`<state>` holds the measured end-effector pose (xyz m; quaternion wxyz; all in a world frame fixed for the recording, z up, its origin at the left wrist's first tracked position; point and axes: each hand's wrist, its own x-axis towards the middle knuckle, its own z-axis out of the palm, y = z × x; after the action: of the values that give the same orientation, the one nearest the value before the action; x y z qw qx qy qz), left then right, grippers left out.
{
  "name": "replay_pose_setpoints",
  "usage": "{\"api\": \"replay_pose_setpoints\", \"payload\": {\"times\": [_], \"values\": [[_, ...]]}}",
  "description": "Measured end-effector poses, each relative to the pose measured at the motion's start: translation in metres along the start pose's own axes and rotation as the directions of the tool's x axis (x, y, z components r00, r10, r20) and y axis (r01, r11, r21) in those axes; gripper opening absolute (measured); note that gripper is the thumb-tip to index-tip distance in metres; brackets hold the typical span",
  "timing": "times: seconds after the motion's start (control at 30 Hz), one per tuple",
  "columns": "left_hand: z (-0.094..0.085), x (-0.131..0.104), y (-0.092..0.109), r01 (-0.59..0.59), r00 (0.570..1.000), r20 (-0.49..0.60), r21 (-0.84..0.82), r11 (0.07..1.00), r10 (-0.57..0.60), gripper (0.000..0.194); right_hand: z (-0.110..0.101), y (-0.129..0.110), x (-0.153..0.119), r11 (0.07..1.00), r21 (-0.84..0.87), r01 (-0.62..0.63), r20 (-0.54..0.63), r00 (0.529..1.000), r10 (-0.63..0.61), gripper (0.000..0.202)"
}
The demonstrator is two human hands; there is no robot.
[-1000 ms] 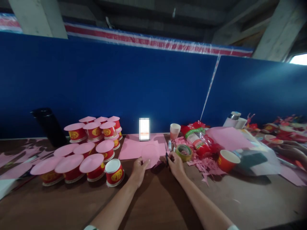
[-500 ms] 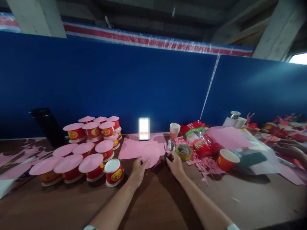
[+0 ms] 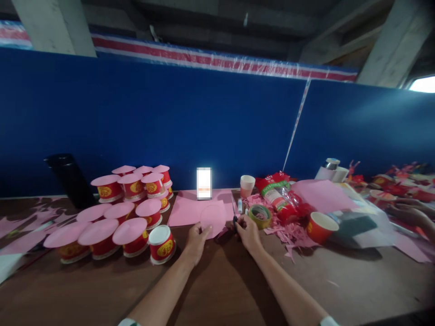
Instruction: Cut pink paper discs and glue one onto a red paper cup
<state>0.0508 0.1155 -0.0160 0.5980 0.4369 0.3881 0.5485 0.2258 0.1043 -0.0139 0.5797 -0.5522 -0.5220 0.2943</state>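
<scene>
My left hand (image 3: 197,242) pinches the near left edge of a piece of pink paper (image 3: 214,220), on which a round outline shows. My right hand (image 3: 248,233) is closed around the handles of a pair of scissors (image 3: 234,218), its blades pointing away from me beside the paper's right edge. Larger pink sheets (image 3: 185,209) lie flat behind the held piece. Left of my left hand stands a red paper cup (image 3: 162,248), upside down with its white base up. A roll of tape (image 3: 260,216) rests just right of my right hand.
Several red cups topped with pink paper cones (image 3: 131,230) stand at left, before a black bottle (image 3: 70,181). Pink scraps (image 3: 288,235), a red plastic package (image 3: 278,194) and an upright red cup (image 3: 321,227) lie to the right. Another person's hand (image 3: 413,212) is at far right.
The held pink paper has shifted slightly, and a straight upper edge now shows beyond its round outline. Both hands stay in nearly the same place.
</scene>
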Motion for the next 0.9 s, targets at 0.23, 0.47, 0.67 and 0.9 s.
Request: {"api": "replay_pose_setpoints", "payload": {"times": [0.23,0.47,0.67,0.9], "values": [[0.000,0.000,0.000,0.016,1.000,0.001,0.003,1.000,-0.016,0.049,0.000,0.002,0.002,0.999,0.015,0.035,-0.009,0.999,-0.034,0.019],[0.001,0.001,0.001,0.017,1.000,-0.003,-0.005,1.000,-0.017,0.046,0.001,0.007,0.003,0.996,0.087,0.002,0.013,1.000,-0.003,0.017],[0.001,0.000,0.002,0.013,1.000,0.000,-0.006,1.000,-0.013,0.045,0.001,0.010,0.004,0.994,0.105,0.017,0.033,0.999,-0.020,0.021],[0.001,0.000,0.000,0.019,1.000,0.019,-0.024,1.000,-0.018,0.044,0.001,0.005,0.003,0.991,0.136,0.003,0.043,0.999,-0.008,0.026]]}}
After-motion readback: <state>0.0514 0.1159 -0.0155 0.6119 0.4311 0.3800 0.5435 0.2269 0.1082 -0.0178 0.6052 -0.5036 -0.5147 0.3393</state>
